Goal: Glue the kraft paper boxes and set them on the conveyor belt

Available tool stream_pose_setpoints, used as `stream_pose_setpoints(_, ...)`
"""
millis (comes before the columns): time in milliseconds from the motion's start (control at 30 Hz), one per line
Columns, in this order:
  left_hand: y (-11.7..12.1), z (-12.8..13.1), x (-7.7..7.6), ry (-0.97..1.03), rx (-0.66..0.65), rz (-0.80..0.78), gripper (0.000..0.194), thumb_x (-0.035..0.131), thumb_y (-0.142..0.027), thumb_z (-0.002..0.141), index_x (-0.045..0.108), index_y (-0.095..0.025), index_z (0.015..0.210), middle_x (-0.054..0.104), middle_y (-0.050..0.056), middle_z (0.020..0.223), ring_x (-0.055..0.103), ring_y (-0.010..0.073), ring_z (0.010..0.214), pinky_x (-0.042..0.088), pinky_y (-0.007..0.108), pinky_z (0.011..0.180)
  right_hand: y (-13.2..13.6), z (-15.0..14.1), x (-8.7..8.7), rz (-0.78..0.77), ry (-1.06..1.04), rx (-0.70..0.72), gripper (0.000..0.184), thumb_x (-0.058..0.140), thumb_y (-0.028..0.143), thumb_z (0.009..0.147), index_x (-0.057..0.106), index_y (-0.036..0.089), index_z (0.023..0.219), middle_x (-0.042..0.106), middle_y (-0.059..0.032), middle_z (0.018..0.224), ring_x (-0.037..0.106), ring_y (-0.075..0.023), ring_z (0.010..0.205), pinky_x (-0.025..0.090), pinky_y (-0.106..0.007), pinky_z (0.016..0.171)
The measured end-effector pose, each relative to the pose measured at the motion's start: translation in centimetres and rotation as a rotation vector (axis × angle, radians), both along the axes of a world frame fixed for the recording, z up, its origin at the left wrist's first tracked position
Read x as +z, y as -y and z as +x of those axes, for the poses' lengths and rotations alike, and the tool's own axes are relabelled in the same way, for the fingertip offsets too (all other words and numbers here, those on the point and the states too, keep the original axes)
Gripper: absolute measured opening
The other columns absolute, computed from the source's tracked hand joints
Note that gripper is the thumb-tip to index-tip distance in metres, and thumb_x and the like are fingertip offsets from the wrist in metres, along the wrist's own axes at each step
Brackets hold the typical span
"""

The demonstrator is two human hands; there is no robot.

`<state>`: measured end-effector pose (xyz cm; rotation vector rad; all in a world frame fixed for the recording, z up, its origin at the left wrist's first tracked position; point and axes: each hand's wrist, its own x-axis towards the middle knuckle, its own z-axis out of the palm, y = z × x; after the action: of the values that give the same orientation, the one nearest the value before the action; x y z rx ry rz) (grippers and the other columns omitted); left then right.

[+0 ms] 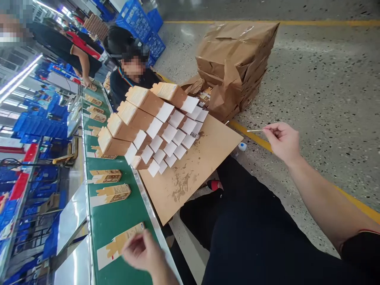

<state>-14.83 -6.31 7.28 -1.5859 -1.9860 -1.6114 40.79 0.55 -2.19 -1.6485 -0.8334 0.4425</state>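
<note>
My right hand (282,142), out over the floor at the right, pinches a thin white cotton swab (254,130) by one end. My left hand (144,251) is over the green conveyor belt at the bottom, slightly blurred. Its fingers curl loosely, the thumb stands apart, and I see nothing held in them. Right beside it lies a tan printed carton (130,235) with a white flap and a small red mark; I cannot tell if the hand touches it. Stacked cartons (142,118) with white open flaps rest on a brown cardboard sheet (190,178) before me.
More cartons (114,194) lie spaced along the green belt (102,221). Brown paper-wrapped bundles (237,51) stand on the floor beyond the sheet. A small white container with a blue dot (242,146) is near the sheet's corner. A co-worker (118,89) sits behind the stack.
</note>
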Motion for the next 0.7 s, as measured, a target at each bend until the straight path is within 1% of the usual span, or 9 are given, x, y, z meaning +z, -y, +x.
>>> stream_pose_setpoints(67,-3.0,6.0,-0.7,0.004,-0.345,-0.157,0.022,0.082,-0.032,0.094,0.063,-0.025,0.103,0.065,-0.001,0.089,0.066,0.0187,0.074,0.06,0.035,0.07,-0.1,0.0,-0.8,-0.027,-0.032,0.012,0.035,0.076,0.067,0.099,0.079,0.032,0.096,0.076,-0.0094,0.084,0.065,-0.0257,0.07,0.056,-0.045,0.065)
stream_pose_setpoints(133,-5.4,11.9,-1.6,-0.078,-0.608,-0.226,0.013,0.079,-0.029,0.099,0.066,-0.024,0.101,0.066,0.0,0.089,0.068,0.0188,0.078,0.059,0.034,0.073,0.0,-0.2,-1.5,-0.051,-0.049,0.024,0.038,0.075,0.067,0.099,0.079,0.029,0.097,0.078,-0.0101,0.088,0.066,-0.0255,0.072,0.057,-0.044,0.068)
stream_pose_setpoints(200,-7.4,16.9,-2.4,-0.208,-0.766,-0.243,0.014,0.081,-0.029,0.099,0.068,-0.025,0.103,0.066,0.002,0.091,0.068,0.0207,0.083,0.059,0.036,0.078,0.1,-0.4,-2.0,-0.073,-0.055,0.029,0.038,0.074,0.066,0.1,0.079,0.028,0.097,0.077,-0.0102,0.09,0.067,-0.0253,0.073,0.058,-0.044,0.071)
stream_pose_setpoints(233,-8.4,19.0,-2.9,-0.27,-0.812,-0.257,0.018,0.084,-0.03,0.097,0.068,-0.026,0.105,0.066,0.003,0.093,0.068,0.0221,0.085,0.059,0.038,0.079,0.1,-0.4,-2.2,-0.082,-0.055,0.031,0.037,0.074,0.065,0.1,0.079,0.028,0.096,0.077,-0.0101,0.09,0.067,-0.0252,0.073,0.058,-0.044,0.071)
stream_pose_setpoints(300,-10.4,21.9,-3.9,-0.38,-0.862,-0.313,0.033,0.091,-0.032,0.091,0.066,-0.026,0.112,0.067,0.005,0.099,0.069,0.0256,0.092,0.06,0.041,0.083,0.1,-0.3,-2.4,-0.089,-0.054,0.033,0.036,0.073,0.064,0.1,0.078,0.029,0.094,0.077,-0.0094,0.09,0.067,-0.0247,0.073,0.058,-0.043,0.071)
stream_pose_setpoints(400,-12.8,24.1,-5.7,-0.511,-0.874,-0.425,0.048,0.096,-0.029,0.081,0.062,-0.027,0.115,0.067,0.008,0.109,0.07,0.0304,0.102,0.06,0.046,0.09,0.1,0.3,-2.7,-0.127,-0.037,0.039,0.039,0.074,0.066,0.098,0.077,0.028,0.093,0.076,-0.0074,0.086,0.066,-0.0231,0.07,0.057,-0.041,0.068)
stream_pose_setpoints(500,-13.7,24.7,-7.1,-0.602,-0.843,-0.493,0.046,0.09,-0.021,0.081,0.06,-0.027,0.115,0.067,0.008,0.114,0.069,0.0332,0.108,0.058,0.049,0.094,0.7,1.2,-3.1,-0.237,-0.014,0.058,0.044,0.072,0.068,0.1,0.074,0.026,0.089,0.074,-0.006,0.08,0.061,-0.0207,0.067,0.051,-0.036,0.065)
stream_pose_setpoints(600,-13.6,24.7,-7.4,-0.619,-0.832,-0.49,0.041,0.08,-0.014,0.085,0.059,-0.028,0.118,0.067,0.009,0.115,0.069,0.034,0.109,0.057,0.051,0.096,2.0,1.6,-4.1,-0.35,-0.002,0.075,0.046,0.072,0.064,0.102,0.068,0.025,0.078,0.07,-0.0052,0.07,0.056,-0.0195,0.064,0.044,-0.035,0.063)
stream_pose_setpoints(700,-13.5,24.5,-6.9,-0.609,-0.872,-0.464,0.038,0.077,-0.013,0.087,0.06,-0.028,0.118,0.067,0.009,0.113,0.069,0.0335,0.105,0.057,0.051,0.096,3.7,1.2,-5.9,-0.491,0.023,0.102,0.05,0.077,0.052,0.102,0.058,0.025,0.065,0.066,-0.0053,0.064,0.056,-0.0196,0.065,0.042,-0.035,0.064)
